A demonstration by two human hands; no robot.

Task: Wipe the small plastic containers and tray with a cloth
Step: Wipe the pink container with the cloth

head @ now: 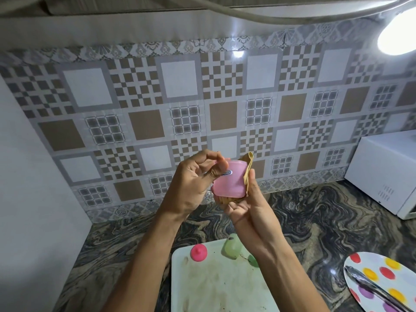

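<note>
1. We see both hands raised above the countertop (315, 221), in front of the tiled wall (144, 122).
2. The left hand (193, 183) pinches the left edge of a small pink plastic container (229, 179), with its thumb and fingers curled narrowly round that edge.
3. The right hand (245, 210) cups the container from below and from the right. It presses a tan cloth (248, 167) against the container's side, and the thumb lies along the cloth.
4. The cloth wraps under the container, and a folded corner sticks up past the container's far right edge.
5. A white tray (202, 289) lies near us on the countertop, smeared with brown marks.
6. On the tray's far end sit a pink lid (198, 252) and a pale green container (231, 246). Another green piece (252, 260) is partly hidden behind the right forearm.
7. To the right lies a spotted plate (382, 280) carrying metal tongs (371, 287).
8. A white microwave (382, 172) stands at the far right.
</note>
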